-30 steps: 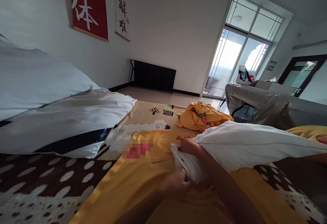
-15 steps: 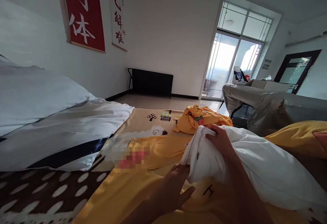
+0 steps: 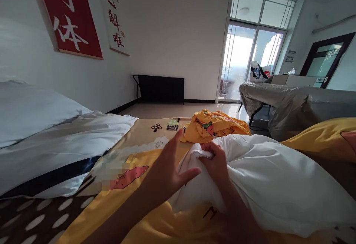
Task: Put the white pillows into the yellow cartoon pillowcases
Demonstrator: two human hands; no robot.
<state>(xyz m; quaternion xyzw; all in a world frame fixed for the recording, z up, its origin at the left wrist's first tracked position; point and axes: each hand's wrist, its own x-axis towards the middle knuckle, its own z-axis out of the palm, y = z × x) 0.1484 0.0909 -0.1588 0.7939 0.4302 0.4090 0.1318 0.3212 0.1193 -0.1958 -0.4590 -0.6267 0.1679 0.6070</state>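
Observation:
A plump white pillow (image 3: 272, 177) lies across the bed, its near-left corner bunched up. My right hand (image 3: 216, 164) is closed on that corner, pinching the white fabric between thumb and fingers. To its left, my left hand (image 3: 167, 171) is raised with the fingers stretched and the thumb apart, holding nothing. It hovers in front of the gathered white cloth; whether it touches it I cannot tell. Beneath both hands spreads yellow fabric (image 3: 150, 221) printed with a pink carrot and dark letters. Just beyond the hands sits a crumpled yellow cloth (image 3: 214, 127) with carrot prints.
White bedding (image 3: 83, 136) with a dark band is piled at the left. Another yellow printed item (image 3: 319, 134) lies at the right. A beige patterned sheet (image 3: 141, 134) covers the bed. Beyond stand a plastic-wrapped piece of furniture (image 3: 280, 99) and a black folded panel (image 3: 161, 88).
My left hand has left the white cloth and risen, its fingers now spread. My right hand keeps its grip on the pillow corner, now lower. The view has shifted slightly right.

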